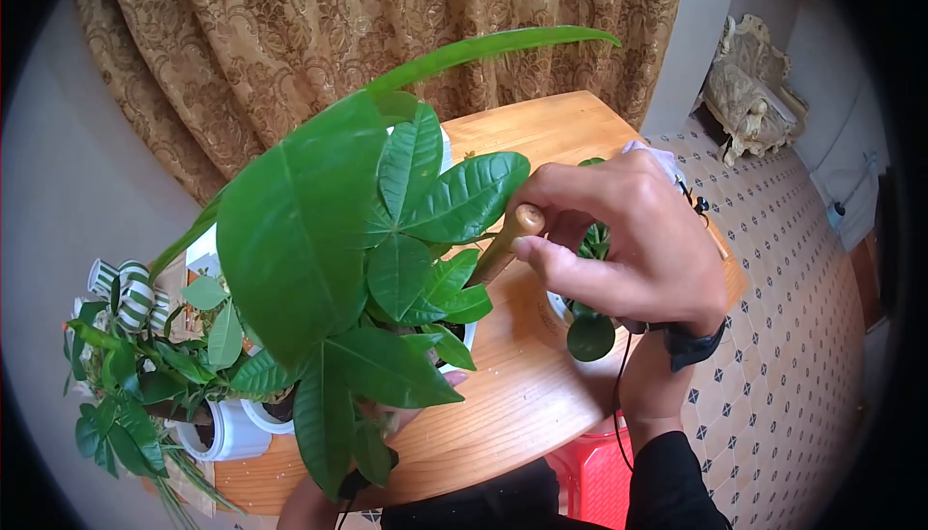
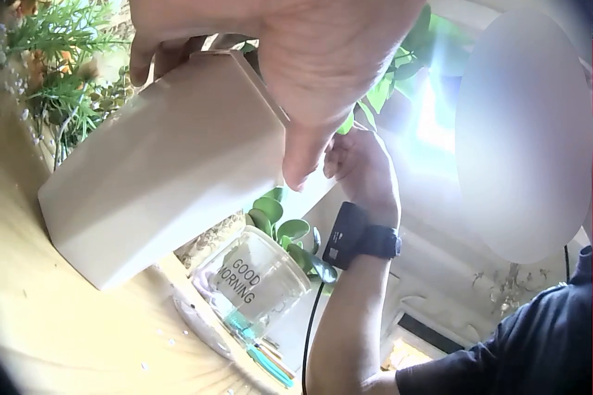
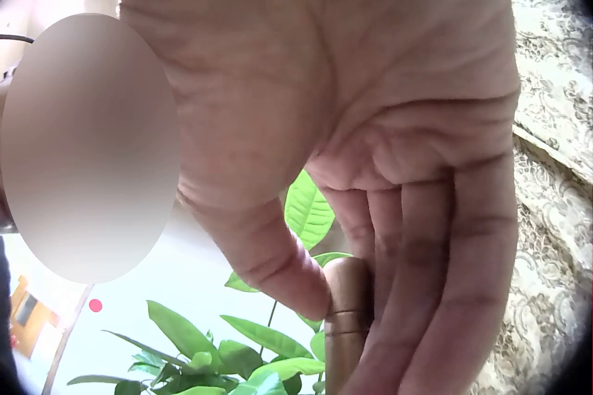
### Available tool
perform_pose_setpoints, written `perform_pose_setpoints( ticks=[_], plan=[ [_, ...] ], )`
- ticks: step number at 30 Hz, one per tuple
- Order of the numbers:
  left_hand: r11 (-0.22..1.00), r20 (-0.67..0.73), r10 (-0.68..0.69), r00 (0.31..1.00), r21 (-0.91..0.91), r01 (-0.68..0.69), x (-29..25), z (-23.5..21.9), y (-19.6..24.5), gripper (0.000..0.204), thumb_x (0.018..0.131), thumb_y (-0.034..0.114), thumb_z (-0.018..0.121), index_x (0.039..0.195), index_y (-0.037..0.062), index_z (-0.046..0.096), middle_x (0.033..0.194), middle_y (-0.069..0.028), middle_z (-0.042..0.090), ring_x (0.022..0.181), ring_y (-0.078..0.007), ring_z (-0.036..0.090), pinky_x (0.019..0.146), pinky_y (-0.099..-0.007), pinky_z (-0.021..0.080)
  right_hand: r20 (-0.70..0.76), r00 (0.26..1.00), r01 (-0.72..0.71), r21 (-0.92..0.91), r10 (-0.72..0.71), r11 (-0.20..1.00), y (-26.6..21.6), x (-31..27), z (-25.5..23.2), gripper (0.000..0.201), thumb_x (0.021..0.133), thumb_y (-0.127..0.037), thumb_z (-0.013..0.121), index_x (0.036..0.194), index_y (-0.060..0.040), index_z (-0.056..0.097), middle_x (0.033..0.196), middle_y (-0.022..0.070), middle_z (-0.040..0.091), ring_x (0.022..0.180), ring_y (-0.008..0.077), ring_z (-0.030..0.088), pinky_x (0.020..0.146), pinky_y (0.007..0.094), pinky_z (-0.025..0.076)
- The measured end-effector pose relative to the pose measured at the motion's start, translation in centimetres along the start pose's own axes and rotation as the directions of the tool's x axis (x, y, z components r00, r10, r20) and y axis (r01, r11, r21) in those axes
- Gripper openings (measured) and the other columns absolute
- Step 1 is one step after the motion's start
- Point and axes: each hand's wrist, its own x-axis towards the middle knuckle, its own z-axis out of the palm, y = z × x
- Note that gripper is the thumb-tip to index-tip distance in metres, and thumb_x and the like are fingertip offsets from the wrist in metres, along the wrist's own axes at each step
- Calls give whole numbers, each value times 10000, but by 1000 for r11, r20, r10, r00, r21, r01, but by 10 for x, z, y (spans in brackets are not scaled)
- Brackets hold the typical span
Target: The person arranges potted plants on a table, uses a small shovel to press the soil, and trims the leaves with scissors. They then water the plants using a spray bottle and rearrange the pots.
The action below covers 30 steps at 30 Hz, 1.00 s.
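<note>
My right hand (image 1: 628, 230) pinches a round wooden handle (image 1: 505, 248) between thumb and fingers, over the near side of a broad-leaved green plant (image 1: 396, 269). The handle slants down among the leaves, and its lower end is hidden. In the right wrist view the thumb and fingers press on both sides of the grooved handle (image 3: 346, 307). My left hand (image 2: 296, 34) grips the upper rim of a tall white flowerpot (image 2: 167, 173), which stands tilted in the left wrist view. From the head view, leaves cover most of that hand and the pot.
Small white pots (image 1: 237, 433) with plants and green-striped cups (image 1: 135, 298) crowd the wooden table's (image 1: 532, 375) left end. A clear lettered container (image 2: 264, 270) and a round-leaved plant (image 1: 590, 337) stand on the right. A red stool (image 1: 604, 482) is below the front edge; a curtain (image 1: 387, 8) hangs behind.
</note>
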Motion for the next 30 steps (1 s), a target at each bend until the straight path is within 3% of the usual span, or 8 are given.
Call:
perform_pose_setpoints(
  ticks=[13, 14, 15, 16, 18, 19, 20, 30],
  plan=[
    [957, -21, -150, 988, -253, 140, 38, 9, 11, 466, 763, 245, 916, 1112, 25, 700, 1076, -62, 725, 993, -167, 680, 861, -338, 562, -5, 1000, 19, -32, -19, 999, 2, -2, -3, 232, 812, -154, 716, 913, 53, 690, 676, 114, 677, 608, 237, 713, 582, 319, 550],
    [951, -21, -162, 987, -272, 150, -45, -13, -23, 466, 763, 245, 916, 1112, 24, 700, 1075, -62, 725, 993, -167, 680, 862, -338, 562, -4, 999, 34, -34, -34, 999, 4, -1, -2, 227, 813, -155, 715, 909, 49, 690, 669, 114, 675, 606, 239, 713, 579, 317, 548],
    [943, -20, -173, 985, -291, 159, 29, 9, 7, 466, 763, 245, 917, 1111, 24, 700, 1075, -63, 725, 993, -167, 681, 862, -338, 562, -4, 999, 49, -37, -49, 998, 5, -1, -1, 222, 814, -156, 714, 905, 44, 690, 661, 113, 673, 604, 240, 713, 576, 316, 545],
    [936, -19, -184, 983, -310, 169, -42, -12, -22, 466, 762, 245, 917, 1110, 23, 700, 1075, -63, 725, 994, -167, 681, 863, -339, 562, -4, 999, 49, -37, -50, 998, 4, -1, -1, 222, 814, -156, 714, 905, 44, 690, 661, 113, 673, 604, 240, 713, 576, 316, 545],
    [919, -18, -205, 979, -347, 186, -36, -10, -21, 465, 762, 244, 917, 1109, 22, 700, 1075, -64, 725, 994, -167, 681, 864, -339, 563, 7, 999, 32, -36, -32, 999, -1, 0, -1, 210, 812, -150, 710, 899, 39, 688, 661, 114, 670, 604, 239, 712, 573, 311, 541],
    [910, -17, -216, 976, -365, 195, 49, 13, 14, 465, 762, 244, 917, 1108, 22, 699, 1074, -65, 725, 995, -167, 681, 864, -339, 563, 8, 999, 33, -36, -33, 999, -1, 0, -1, 210, 812, -150, 710, 899, 39, 688, 661, 114, 670, 604, 239, 712, 573, 311, 541],
    [901, -16, -227, 974, -384, 204, -30, -9, -19, 465, 762, 244, 917, 1107, 21, 699, 1074, -66, 725, 995, -167, 681, 865, -339, 563, 21, 999, 26, -40, -25, 999, -1, 1, -1, 212, 809, -148, 710, 902, 42, 690, 666, 115, 671, 603, 235, 712, 571, 308, 539],
    [779, 14, -333, 943, -560, 283, -3, 0, -12, 463, 761, 242, 919, 1100, 17, 698, 1073, -71, 724, 998, -168, 681, 870, -340, 564, 0, 1000, 0, 24, 0, 1000, -2, -1, -2, 226, 794, -138, 718, 908, 55, 699, 670, 102, 660, 590, 209, 715, 557, 294, 529]
  ],
)
